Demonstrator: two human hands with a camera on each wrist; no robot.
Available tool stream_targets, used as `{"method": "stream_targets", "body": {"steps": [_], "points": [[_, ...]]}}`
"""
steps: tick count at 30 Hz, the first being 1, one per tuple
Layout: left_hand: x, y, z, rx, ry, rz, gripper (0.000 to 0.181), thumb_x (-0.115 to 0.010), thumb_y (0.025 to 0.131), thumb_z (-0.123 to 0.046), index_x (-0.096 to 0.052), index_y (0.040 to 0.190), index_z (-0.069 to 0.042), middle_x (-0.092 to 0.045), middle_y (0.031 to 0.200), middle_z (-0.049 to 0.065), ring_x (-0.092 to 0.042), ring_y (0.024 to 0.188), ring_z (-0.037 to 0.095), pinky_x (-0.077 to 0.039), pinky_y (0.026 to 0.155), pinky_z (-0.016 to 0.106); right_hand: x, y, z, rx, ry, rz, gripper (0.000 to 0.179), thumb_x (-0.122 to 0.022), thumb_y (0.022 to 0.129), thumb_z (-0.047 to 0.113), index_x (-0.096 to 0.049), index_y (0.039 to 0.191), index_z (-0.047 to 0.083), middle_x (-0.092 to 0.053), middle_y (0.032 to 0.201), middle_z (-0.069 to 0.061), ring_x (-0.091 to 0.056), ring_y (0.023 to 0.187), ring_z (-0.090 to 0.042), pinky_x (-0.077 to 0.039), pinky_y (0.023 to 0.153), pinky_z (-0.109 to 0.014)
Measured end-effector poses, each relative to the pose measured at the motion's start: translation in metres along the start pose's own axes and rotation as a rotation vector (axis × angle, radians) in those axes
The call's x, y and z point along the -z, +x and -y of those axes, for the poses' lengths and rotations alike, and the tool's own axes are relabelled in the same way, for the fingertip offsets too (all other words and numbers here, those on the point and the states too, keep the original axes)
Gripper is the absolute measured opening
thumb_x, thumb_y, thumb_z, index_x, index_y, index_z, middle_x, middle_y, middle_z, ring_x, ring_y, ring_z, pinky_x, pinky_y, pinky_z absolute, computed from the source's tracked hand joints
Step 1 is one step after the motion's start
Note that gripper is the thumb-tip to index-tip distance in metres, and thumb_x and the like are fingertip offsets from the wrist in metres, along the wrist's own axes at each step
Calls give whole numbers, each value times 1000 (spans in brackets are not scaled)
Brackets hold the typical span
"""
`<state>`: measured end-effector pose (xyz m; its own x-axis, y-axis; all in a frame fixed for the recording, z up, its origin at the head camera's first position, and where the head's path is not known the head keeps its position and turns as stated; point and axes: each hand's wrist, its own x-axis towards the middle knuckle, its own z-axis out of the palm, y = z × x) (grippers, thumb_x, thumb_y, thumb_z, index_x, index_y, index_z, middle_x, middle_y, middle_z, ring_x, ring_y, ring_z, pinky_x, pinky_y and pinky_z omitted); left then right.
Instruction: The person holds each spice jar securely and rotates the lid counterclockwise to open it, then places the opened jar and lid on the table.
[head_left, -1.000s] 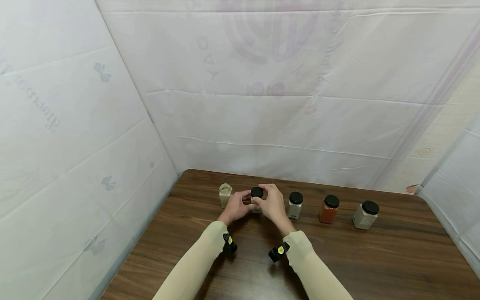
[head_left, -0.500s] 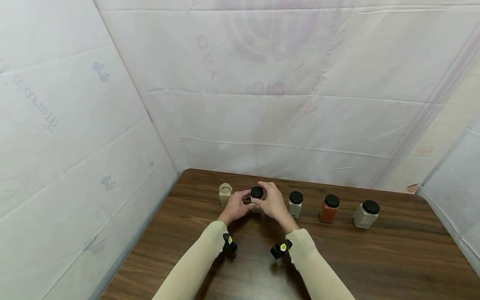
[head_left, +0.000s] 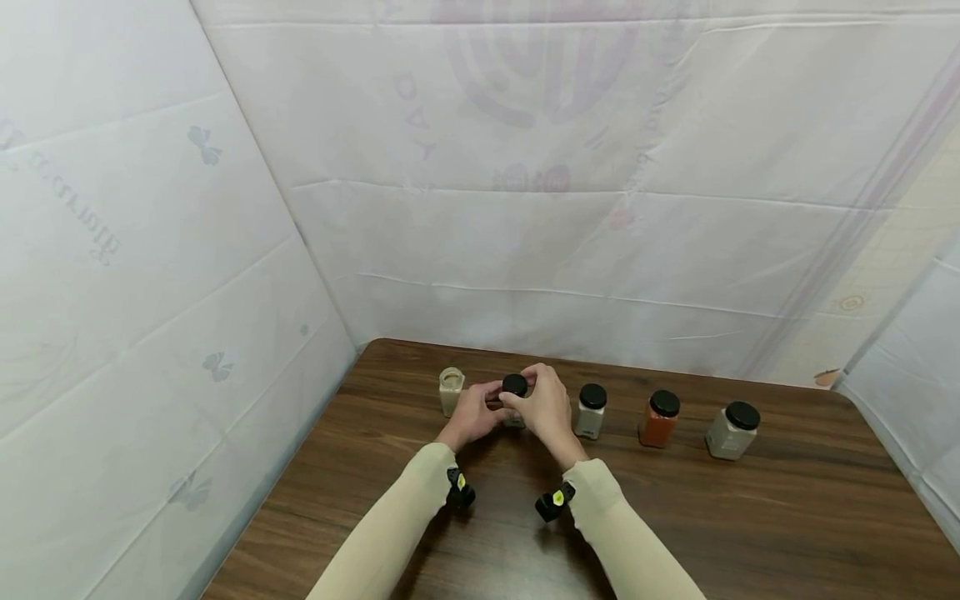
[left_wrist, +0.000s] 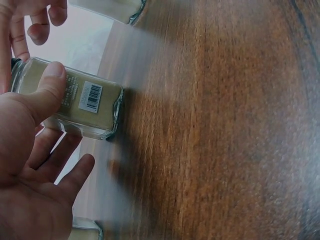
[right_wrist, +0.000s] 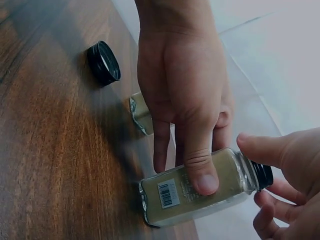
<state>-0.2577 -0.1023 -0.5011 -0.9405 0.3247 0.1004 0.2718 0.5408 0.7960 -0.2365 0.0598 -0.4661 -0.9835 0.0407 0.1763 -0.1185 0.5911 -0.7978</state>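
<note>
A square glass spice jar (left_wrist: 82, 102) of greenish-tan powder, with a barcode label, stands on the table between both hands. My left hand (head_left: 474, 412) holds its body, thumb laid over the label side in the left wrist view. Around the jar's black screw lid (head_left: 514, 384), my right hand (head_left: 547, 408) has its thumb and fingers at the lid's edge. The lid sits on the jar's neck in the right wrist view. Just left of the left hand stands a lidless jar (head_left: 451, 392) of pale powder. A loose black lid (right_wrist: 103, 63) lies on the table in the right wrist view.
To the right, a grey-white jar (head_left: 590, 411), an orange-red jar (head_left: 658, 418) and another grey-white jar (head_left: 731, 430) stand in a row, all with black lids. White printed sheeting (head_left: 525, 250) hangs behind the wooden table (head_left: 750, 525).
My right wrist has swung slightly right and then back left, its fingers shifting around the lid. My left hand and the jar have stayed in place.
</note>
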Motion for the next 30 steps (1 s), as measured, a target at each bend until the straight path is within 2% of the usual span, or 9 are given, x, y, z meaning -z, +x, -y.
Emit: {"method": "stream_targets", "body": {"steps": [6,13,15,18,21,30], "points": [[-1,0,2,0,-22,-2,48,-79,94,-26,-66,138,-10,-71,127,9,-67,119,25,-55,99,42,5,0,-1,67,39,80,46,-82,91,19,-65,132,8,-60,125,-12,-62,109,-33,-53,81,-46],[-2,-1,3,3,-30,0,48,-78,94,-26,-66,138,-10,-71,127,10,-68,117,24,-56,97,39,10,1,0,99,46,179,48,-74,96,10,-60,141,8,-56,133,-14,-54,80,-24,-43,67,-38],[-1,-1,2,5,-28,1,49,-79,94,-26,-65,138,-10,-71,127,9,-68,118,24,-56,97,39,11,1,0,100,45,182,48,-74,96,10,-60,142,8,-56,134,-15,-56,82,-26,-44,69,-39],[0,-1,0,-9,-8,-7,49,-79,94,-25,-65,138,-9,-71,127,10,-68,118,25,-55,98,41,11,1,0,106,48,165,53,-78,94,14,-59,142,7,-56,134,-16,-62,101,-34,-51,81,-46],[2,-1,0,-21,17,-19,51,-79,93,-25,-64,139,-7,-71,128,12,-67,119,27,-55,98,43,9,1,0,100,53,125,59,-82,90,21,-58,142,6,-56,133,-17,-59,118,-38,-51,94,-52],[0,-1,-1,-34,28,-29,48,-78,94,-20,-65,138,-6,-70,130,13,-68,116,28,-57,94,41,-4,1,0,21,-24,-21,53,-88,82,39,-63,120,12,-62,115,-8,-63,92,-27,-54,74,-45]]}}
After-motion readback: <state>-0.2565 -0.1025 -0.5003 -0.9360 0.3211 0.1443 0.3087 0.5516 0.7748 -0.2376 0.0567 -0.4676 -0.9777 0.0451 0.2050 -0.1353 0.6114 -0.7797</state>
